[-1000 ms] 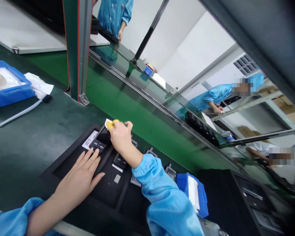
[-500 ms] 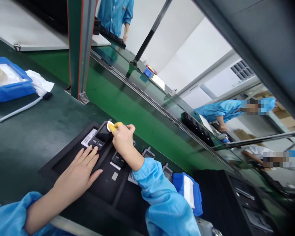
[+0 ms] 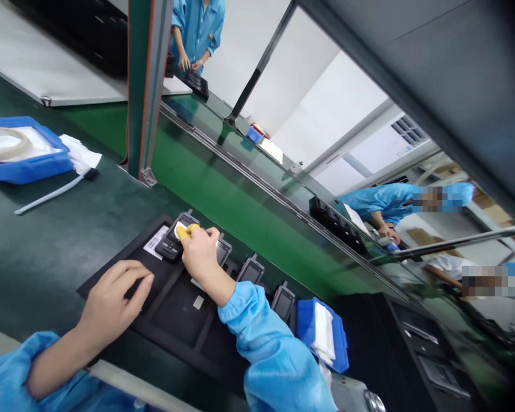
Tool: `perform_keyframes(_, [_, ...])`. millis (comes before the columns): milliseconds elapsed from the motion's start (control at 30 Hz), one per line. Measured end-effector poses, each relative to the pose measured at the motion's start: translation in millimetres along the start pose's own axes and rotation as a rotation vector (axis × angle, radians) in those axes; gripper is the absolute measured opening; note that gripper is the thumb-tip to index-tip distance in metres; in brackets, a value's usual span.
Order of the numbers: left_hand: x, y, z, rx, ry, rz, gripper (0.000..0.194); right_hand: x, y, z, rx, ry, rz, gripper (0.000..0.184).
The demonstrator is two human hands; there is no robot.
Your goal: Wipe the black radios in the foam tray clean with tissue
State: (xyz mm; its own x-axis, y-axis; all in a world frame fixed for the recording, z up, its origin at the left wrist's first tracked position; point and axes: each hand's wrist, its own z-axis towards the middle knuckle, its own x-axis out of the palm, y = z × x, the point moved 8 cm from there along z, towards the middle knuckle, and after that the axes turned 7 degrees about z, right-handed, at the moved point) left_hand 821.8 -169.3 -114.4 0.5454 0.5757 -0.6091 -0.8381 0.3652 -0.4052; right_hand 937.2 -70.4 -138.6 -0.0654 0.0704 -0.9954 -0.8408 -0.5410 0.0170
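Our left hand has slid back, curled empty on the black foam tray; right hand grip pinches a yellow-white wipe on the black handset

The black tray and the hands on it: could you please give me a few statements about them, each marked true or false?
1. The right hand presses a white wipe onto a handset in the tray. True.
2. The left hand holds a roll of tape. False: it rests bare on the tray's near left part; the tape lies in a blue bin far to the left.
3. Several handsets stand in a row along the tray's far edge. True.
4. The right fingertip is bare. False: it wears a yellow cot.
5. A blue box sits just right of the tray. True.
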Motion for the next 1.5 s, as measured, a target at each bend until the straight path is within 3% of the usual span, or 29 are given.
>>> perform_keyframes(167, [10.6, 16.1, -0.2, -0.058, 0.054, 0.074, 0.025, 15.7, 42.0, -20.0, -0.311, 0.077, 0.044, 0.026])
perform_keyframes(233, [20.3, 19.0, -1.7, -0.045, 0.098, 0.095, 0.027, 8.3, 27.5, -13.6, -0.23, 0.038, 0.057, 0.026])
perform_keyframes(333, [40.6, 16.9, -5.1, 0.028, 0.229, 0.135, 0.032, -5.5, -18.6, 4.7, 0.05, -0.032, 0.029, 0.027])
perform_keyframes(400, [53.3, 15.4, -7.4, 0.075, 0.319, 0.187, 0.035, -3.5, -30.9, 8.1, 0.107, -0.025, 0.017, 0.029])
perform_keyframes(567, [68.8, 18.2, -8.2, 0.103, 0.43, 0.278, 0.036, 14.7, 18.0, -21.3, -0.168, 0.055, 0.091, 0.026])
perform_keyframes(633, [68.8, 19.7, -6.4, 0.099, 0.435, 0.289, 0.036, 6.0, 27.0, -36.9, -0.202, 0.058, 0.135, 0.023])
perform_keyframes(700, [64.8, 19.9, -3.5, 0.094, 0.413, 0.278, 0.037, -15.1, 11.7, -52.9, -0.117, 0.007, 0.173, 0.026])
perform_keyframes(800, [50.7, 13.0, 1.5, 0.119, 0.33, 0.221, 0.032, -52.1, -44.2, -95.2, 0.095, -0.142, 0.187, 0.033])
perform_keyframes(933, [25.1, -10.9, 1.6, 0.224, 0.155, 0.106, 0.02, -79.8, -120.0, -200.7, 0.319, -0.387, 0.083, 0.033])
perform_keyframes(1033, [19.7, -32.9, -9.5, 0.339, 0.133, -0.023, 0.014, -79.1, -151.5, -295.7, 0.534, -0.527, -0.092, 0.032])
perform_keyframes(1167, [32.1, -66.2, -36.5, 0.553, 0.245, -0.129, 0.021, -49.0, -157.1, -387.5, 0.762, -0.543, -0.259, 0.028])
perform_keyframes(1233, [37.7, -77.5, -46.5, 0.613, 0.259, -0.108, 0.029, -28.5, -153.6, -410.0, 0.813, -0.512, -0.296, 0.026])
perform_keyframes(1333, [40.9, -86.7, -52.8, 0.646, 0.243, -0.072, 0.027, -7.3, -148.1, -420.6, 0.828, -0.498, -0.327, 0.027])
perform_keyframes(1500, [36.5, -89.5, -40.5, 0.602, 0.237, -0.09, 0.021, -7.8, -134.4, -415.6, 0.82, -0.639, -0.286, 0.03])
